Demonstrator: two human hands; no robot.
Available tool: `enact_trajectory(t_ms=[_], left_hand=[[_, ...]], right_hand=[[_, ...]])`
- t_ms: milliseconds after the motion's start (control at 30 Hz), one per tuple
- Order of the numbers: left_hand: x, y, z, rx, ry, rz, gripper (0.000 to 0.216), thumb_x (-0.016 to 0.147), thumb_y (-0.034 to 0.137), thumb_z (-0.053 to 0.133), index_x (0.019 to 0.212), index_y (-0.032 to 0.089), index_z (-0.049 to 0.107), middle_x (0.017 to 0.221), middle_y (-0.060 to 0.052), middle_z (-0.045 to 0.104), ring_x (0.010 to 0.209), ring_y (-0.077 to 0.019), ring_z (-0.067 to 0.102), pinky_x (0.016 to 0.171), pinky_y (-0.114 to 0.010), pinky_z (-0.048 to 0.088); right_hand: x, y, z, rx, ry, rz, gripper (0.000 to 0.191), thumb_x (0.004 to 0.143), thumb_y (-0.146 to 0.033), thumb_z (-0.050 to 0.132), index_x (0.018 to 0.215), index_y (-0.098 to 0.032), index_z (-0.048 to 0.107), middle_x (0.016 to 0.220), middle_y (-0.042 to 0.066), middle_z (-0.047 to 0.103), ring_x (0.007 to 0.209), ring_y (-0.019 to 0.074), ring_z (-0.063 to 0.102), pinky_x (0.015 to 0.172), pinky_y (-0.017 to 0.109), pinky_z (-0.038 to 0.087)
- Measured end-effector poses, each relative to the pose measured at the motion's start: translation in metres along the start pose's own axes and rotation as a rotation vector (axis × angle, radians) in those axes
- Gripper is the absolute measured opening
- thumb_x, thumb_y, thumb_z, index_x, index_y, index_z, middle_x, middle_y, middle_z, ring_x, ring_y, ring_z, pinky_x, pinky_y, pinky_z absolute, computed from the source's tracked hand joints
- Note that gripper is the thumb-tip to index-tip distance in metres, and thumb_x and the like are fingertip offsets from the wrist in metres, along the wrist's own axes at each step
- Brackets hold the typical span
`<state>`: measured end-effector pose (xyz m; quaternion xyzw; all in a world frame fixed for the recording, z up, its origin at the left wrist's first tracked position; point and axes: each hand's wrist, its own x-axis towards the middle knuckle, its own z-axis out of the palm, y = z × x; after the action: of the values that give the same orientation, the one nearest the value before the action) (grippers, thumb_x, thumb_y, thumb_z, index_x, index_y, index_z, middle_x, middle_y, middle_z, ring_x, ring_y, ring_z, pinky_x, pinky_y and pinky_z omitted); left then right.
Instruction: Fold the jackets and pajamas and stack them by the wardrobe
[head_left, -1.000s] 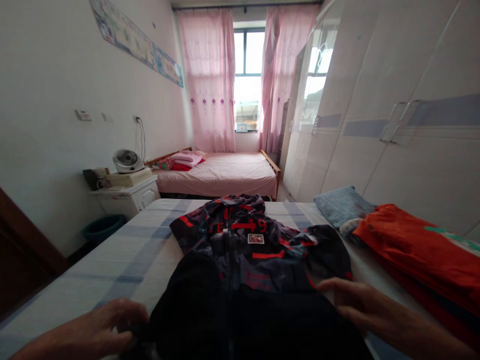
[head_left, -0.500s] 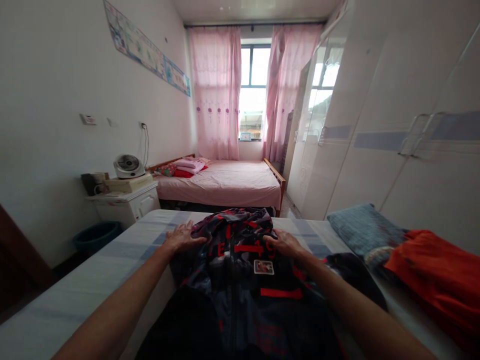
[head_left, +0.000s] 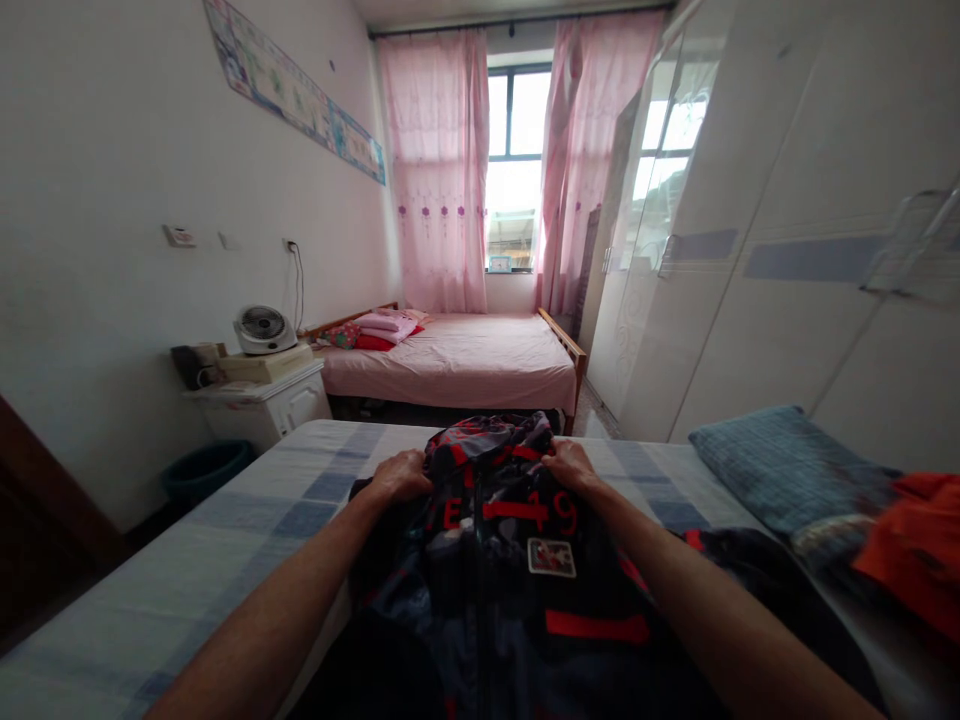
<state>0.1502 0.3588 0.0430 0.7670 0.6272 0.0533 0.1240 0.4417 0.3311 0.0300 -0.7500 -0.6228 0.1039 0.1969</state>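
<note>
Two hands on one garment. A dark jacket (head_left: 517, 540) with red lettering and a small patch lies front-up and lengthwise on the near bed (head_left: 247, 520), which has a blue-checked sheet. Its hood end points away from the person.

Left hand (head_left: 401, 475): at the far left shoulder of the jacket, fingers curled down and closed on the fabric.
Right hand (head_left: 571, 465): at the far right shoulder, just beside the hood, fingers likewise bunched into the cloth.
Both forearms run along the jacket's two sides. A dark sleeve trails off to the right.

Judgement: the step in hand is a two-handed grip on the jacket's top end. The cloth there is gathered, not flat. Any further move calls for an even pull from both hands, so the zip line stays centred, and for watching the loose right sleeve.

Surroundings: a blue pillow (head_left: 780, 465) and an orange garment (head_left: 915, 550) lie on the right of the bed, well apart from the hands.
</note>
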Motion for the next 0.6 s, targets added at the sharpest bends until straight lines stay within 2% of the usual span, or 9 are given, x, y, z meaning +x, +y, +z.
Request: enact_trajectory(t_ms=[67,167,233,333,433,500,600], left_hand=[[0.003,0.012,-0.004,-0.024,0.050,0.016,0.032,0.083,0.041,0.058,0.104,0.017,0.061,0.099,-0.005,0.066,0.090,-0.0194,0.062,0.078,-0.034,0.048],[0.010,0.028,-0.008,-0.046,0.193,-0.008,0.037,0.081,0.038,0.053,0.115,0.023,0.057,0.107,-0.005,0.065,0.100,-0.0235,0.061,0.075,-0.028,0.046],[0.012,0.036,-0.006,-0.041,0.272,-0.054,0.043,0.083,0.037,0.046,0.122,0.021,0.052,0.111,-0.009,0.064,0.104,-0.0275,0.059,0.076,-0.031,0.045],[0.004,0.042,0.004,-0.011,0.335,-0.093,0.055,0.081,0.032,0.045,0.132,0.012,0.042,0.121,-0.019,0.056,0.111,-0.0335,0.054,0.084,-0.039,0.044],[-0.026,0.038,0.014,0.023,0.353,-0.035,0.061,0.080,0.030,0.048,0.137,0.010,0.037,0.138,-0.021,0.041,0.127,-0.0334,0.039,0.099,-0.044,0.034],[-0.059,0.032,0.017,0.036,0.332,0.045,0.059,0.082,0.033,0.048,0.136,0.012,0.039,0.144,-0.016,0.036,0.132,-0.0289,0.032,0.105,-0.039,0.029],[-0.119,0.017,0.019,-0.022,0.179,0.131,0.060,0.084,0.047,0.043,0.136,0.016,0.042,0.142,-0.012,0.041,0.129,-0.0252,0.039,0.104,-0.035,0.031]], right_hand=[[0.008,0.002,-0.016,-0.027,0.083,-0.015,0.027,0.090,-0.037,0.048,0.104,-0.017,0.061,0.106,0.006,0.064,0.098,0.0184,0.059,0.087,0.035,0.044],[0.023,0.005,-0.044,-0.075,0.196,0.006,0.035,0.092,-0.032,0.034,0.115,-0.017,0.057,0.114,0.011,0.063,0.107,0.0227,0.057,0.088,0.031,0.040],[0.029,0.009,-0.055,-0.110,0.221,0.035,0.041,0.092,-0.033,0.030,0.121,-0.015,0.052,0.118,0.014,0.060,0.108,0.0248,0.056,0.086,0.031,0.040],[0.020,0.020,-0.055,-0.167,0.197,0.061,0.046,0.090,-0.037,0.034,0.125,-0.011,0.050,0.124,0.018,0.056,0.110,0.0256,0.055,0.085,0.032,0.041],[-0.014,0.042,-0.045,-0.234,0.149,0.055,0.049,0.088,-0.041,0.038,0.125,-0.012,0.050,0.128,0.018,0.054,0.115,0.0281,0.052,0.088,0.038,0.040],[-0.047,0.060,-0.040,-0.282,0.115,0.043,0.050,0.087,-0.045,0.038,0.123,-0.014,0.052,0.127,0.017,0.055,0.115,0.0306,0.051,0.089,0.044,0.039],[-0.096,0.087,-0.042,-0.348,0.060,0.011,0.049,0.085,-0.051,0.040,0.116,-0.017,0.057,0.118,0.015,0.061,0.110,0.0311,0.054,0.087,0.046,0.039]])
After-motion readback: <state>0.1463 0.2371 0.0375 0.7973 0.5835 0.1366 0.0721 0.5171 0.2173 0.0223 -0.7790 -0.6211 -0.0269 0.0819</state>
